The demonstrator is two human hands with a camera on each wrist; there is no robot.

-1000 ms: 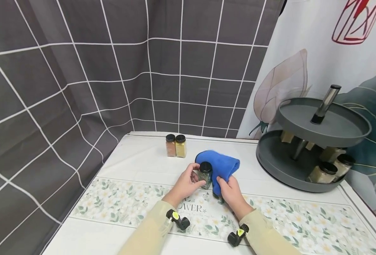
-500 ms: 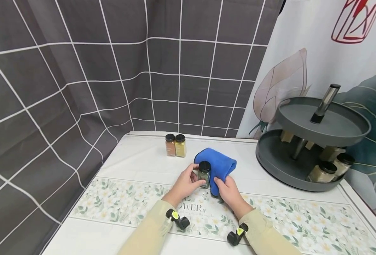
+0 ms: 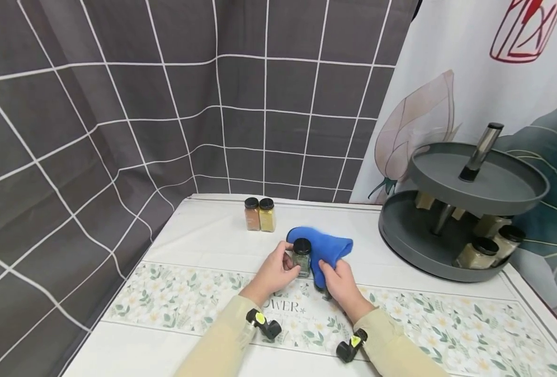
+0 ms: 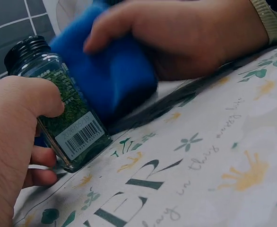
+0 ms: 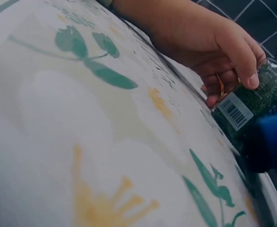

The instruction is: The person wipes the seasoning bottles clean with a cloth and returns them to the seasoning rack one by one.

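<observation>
A square glass spice jar (image 3: 302,260) with a black lid and dark green dried herbs stands upright at the edge of the floral band. My left hand (image 3: 274,272) holds it, thumb across the near face and fingers curled round the far side. A white barcode label (image 4: 81,135) shows low on the jar in the left wrist view. My right hand (image 3: 340,284) grips a folded blue cloth (image 3: 327,246), thumb on top, right beside the jar. Part of the cloth lies behind the jar. Only a blurred bit of cloth shows in the right wrist view.
Two spice jars, one reddish-brown (image 3: 252,215) and one yellow (image 3: 267,217), stand side by side towards the back. On the right is a two-tier grey turntable rack (image 3: 401,246) with several jars on its lower tier. A grid-patterned curtain (image 3: 240,131) hangs behind the table.
The blue cloth shifts back and forth beside the jar as my right hand moves slightly. My left hand keeps hold of the jar, which has moved slightly left.
</observation>
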